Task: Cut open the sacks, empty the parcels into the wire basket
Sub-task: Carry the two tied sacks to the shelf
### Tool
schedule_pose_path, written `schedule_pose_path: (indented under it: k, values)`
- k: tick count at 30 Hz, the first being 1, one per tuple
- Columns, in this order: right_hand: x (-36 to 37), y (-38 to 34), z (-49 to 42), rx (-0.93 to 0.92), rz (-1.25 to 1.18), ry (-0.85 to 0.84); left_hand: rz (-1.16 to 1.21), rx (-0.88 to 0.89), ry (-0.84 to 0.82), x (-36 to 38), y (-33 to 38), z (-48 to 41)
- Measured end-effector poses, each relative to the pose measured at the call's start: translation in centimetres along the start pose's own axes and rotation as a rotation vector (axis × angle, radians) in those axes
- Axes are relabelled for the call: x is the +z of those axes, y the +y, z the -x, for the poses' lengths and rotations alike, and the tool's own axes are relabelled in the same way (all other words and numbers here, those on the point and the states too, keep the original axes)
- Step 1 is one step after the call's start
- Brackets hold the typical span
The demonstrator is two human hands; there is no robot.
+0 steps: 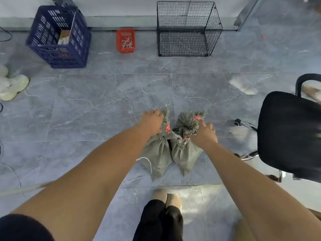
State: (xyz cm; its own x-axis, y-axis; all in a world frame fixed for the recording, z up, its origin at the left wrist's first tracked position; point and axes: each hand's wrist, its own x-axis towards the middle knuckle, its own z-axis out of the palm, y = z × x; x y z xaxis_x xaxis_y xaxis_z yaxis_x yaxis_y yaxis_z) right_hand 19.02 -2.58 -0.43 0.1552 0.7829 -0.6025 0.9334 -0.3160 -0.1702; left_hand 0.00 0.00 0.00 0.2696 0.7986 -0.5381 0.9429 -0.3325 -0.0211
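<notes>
Two grey woven sacks (157,152) are set side by side on the floor (86,101) at the centre of the frame, their necks tied with red bands. The left hand (152,122) is clamped round one neck, the right hand (203,134) round the other. The cloth is judged soft, slack and fairly light, and best held at the bunched neck. No parcels are seen in the wire basket (189,42) at upper centre. Thin pale strips are held in the red tray (125,31), and pale items in the blue crate (57,56) at upper left.
</notes>
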Motion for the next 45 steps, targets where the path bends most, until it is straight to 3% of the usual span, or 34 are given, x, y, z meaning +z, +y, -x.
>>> schedule_pose_path:
  k: [11, 16, 21, 27, 31, 40, 45]
  values:
    - [6.2, 0.4, -8.9, 0.113, -0.206, 0.121, -0.065, -0.017, -0.148, 5.0, -1.9, -8.8]
    - [6.9, 1.0, -10.8, 0.320, -0.360, 0.178, -0.096, -0.081, -0.111, 6.1, -0.9, -9.3]
    - [4.9, 0.6, -9.7, 0.223, -0.473, 0.109, -0.016, -0.095, -0.090, 4.6, 0.1, -8.0]
    - [-1.4, 1.0, -6.5, 0.212, -0.508, 0.158, 0.091, -0.137, -0.057, -1.3, 0.1, -4.9]
    - [-6.6, 1.2, -3.2, 0.230, -0.534, 0.216, 0.116, -0.170, 0.041, -7.3, -0.4, -2.0]
    - [-18.9, -1.8, 3.3, 0.080, -0.435, 0.321, 0.216, -0.190, 0.310, -21.7, -0.8, 4.2]
    - [-25.7, -3.5, 1.9, -0.014, -0.457, 0.375, 0.112, -0.172, 0.486, -27.6, -1.3, 3.7]
